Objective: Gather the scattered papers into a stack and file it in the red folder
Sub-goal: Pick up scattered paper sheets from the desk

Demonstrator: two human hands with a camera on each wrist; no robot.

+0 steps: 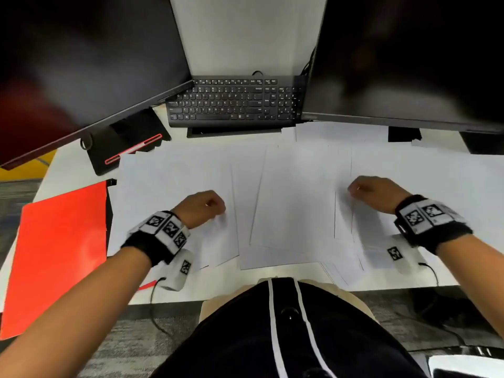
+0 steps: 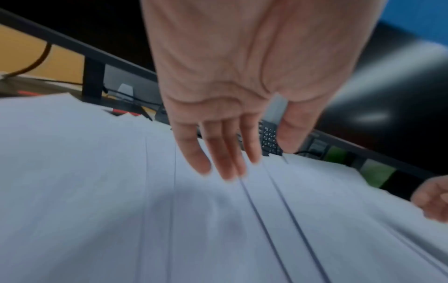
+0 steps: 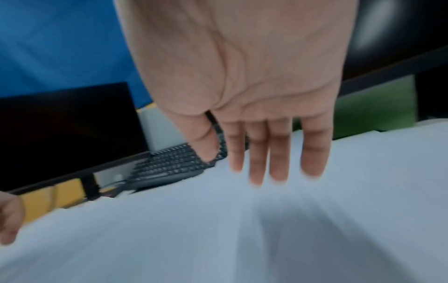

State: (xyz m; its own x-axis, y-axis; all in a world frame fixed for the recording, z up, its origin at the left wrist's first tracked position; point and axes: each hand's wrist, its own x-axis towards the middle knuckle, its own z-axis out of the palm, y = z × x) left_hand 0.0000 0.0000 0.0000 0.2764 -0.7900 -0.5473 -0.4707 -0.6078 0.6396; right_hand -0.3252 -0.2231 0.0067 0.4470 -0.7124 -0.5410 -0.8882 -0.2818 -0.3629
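Several white papers [image 1: 289,192] lie spread and overlapping across the desk. The red folder [image 1: 62,252] lies shut at the desk's left edge, beside the sheets. My left hand [image 1: 201,207] hovers over the left part of the spread. In the left wrist view its fingers [image 2: 225,159] hang straight down toward the papers [image 2: 121,191] and hold nothing. My right hand [image 1: 372,192] hovers over the right part of the spread. In the right wrist view its fingers [image 3: 278,153] point down, relaxed, just above the papers [image 3: 169,229]. Whether any fingertip touches paper is unclear.
A black keyboard [image 1: 234,100] sits behind the papers. Two dark monitors [image 1: 90,58] stand at the back left and back right, each on a black stand [image 1: 125,143]. The desk's front edge runs just before my lap.
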